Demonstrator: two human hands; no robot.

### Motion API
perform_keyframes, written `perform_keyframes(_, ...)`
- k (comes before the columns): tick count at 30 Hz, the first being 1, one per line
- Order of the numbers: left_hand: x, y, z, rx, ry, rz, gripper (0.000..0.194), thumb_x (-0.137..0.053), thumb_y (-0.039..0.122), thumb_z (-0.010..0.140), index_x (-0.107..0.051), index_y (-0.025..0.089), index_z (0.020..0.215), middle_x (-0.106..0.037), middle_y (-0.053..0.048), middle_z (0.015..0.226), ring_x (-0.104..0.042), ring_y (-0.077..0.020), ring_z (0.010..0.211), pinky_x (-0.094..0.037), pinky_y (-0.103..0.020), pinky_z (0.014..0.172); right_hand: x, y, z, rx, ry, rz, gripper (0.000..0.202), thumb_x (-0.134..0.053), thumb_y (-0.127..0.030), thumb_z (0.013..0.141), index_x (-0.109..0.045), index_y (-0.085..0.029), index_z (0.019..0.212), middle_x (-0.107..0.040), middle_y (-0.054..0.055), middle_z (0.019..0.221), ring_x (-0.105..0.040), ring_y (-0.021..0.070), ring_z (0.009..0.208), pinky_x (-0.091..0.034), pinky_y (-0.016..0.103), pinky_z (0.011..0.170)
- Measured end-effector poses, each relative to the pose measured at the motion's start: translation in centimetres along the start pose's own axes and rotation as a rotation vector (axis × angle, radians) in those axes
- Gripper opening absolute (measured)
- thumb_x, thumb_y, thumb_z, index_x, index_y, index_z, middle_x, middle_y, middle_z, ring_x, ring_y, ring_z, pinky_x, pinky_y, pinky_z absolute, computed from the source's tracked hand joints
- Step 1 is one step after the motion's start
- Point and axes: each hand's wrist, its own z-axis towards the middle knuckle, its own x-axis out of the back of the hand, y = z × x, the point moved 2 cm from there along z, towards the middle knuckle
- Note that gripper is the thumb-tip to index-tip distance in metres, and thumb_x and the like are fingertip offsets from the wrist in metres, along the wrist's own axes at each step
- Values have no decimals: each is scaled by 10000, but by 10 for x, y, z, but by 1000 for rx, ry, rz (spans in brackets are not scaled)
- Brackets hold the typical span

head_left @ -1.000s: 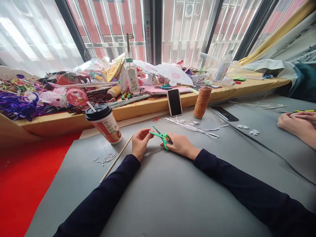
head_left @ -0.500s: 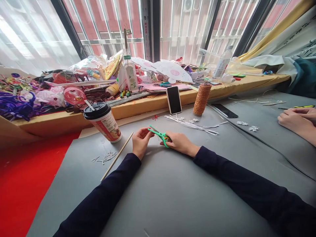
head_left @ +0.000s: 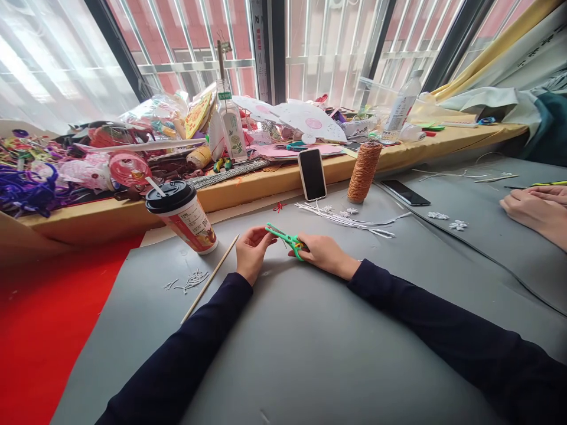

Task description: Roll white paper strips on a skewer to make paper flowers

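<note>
Green scissors [head_left: 290, 239] closed further than earlier, right hand [head_left: 326, 255] curled round them, left hand [head_left: 251, 255] half-curled, hold unclear

Green-banded bottle [head_left: 233, 133], upper left of centre: neck band [head_left: 225, 95] apparently marked 东方树叶. Paper cup [head_left: 182, 222], left of centre: white label [head_left: 194, 223] with QR code [head_left: 205, 225]; print too small to read. Window frame strip [head_left: 259, 53], top centre: red characters, illegible. Clear bottle [head_left: 403, 106], upper right: label lettering, illegible. Cloth [head_left: 531, 58], upper right corner: dark characters, illegible
</note>
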Motion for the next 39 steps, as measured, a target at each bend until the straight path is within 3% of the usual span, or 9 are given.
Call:
perform_keyframes(10,-2,2,-4,-47,22,-9,234,-678,247,635,-608,142,831,-643,-42,809,-621,-154,772,-532,-353,743,4,-3,-2,4,-20,28,339,-379,-548,796,-447,-216,811,-589,-3,724,-498,126,577,-218,218,484)
perform_keyframes(32,-5,3,-6,-7,14,21,228,-674,243,641,-604,139,831,-646,-46,822,-621,-165,779,-522,-384,767,4,-4,-3,1,-21,14,360,-360,-549,810,-443,-201,853,-591,19,773,-528,138,625,-229,228,500)
perform_keyframes(39,-4,3,-5,19,15,4,251,-684,252,626,-594,142,833,-639,-38,794,-622,-157,749,-518,-390,767,2,-1,-2,-1,-29,77,263,-394,-466,829,-441,-207,830,-618,8,789,-547,136,641,-251,223,513)
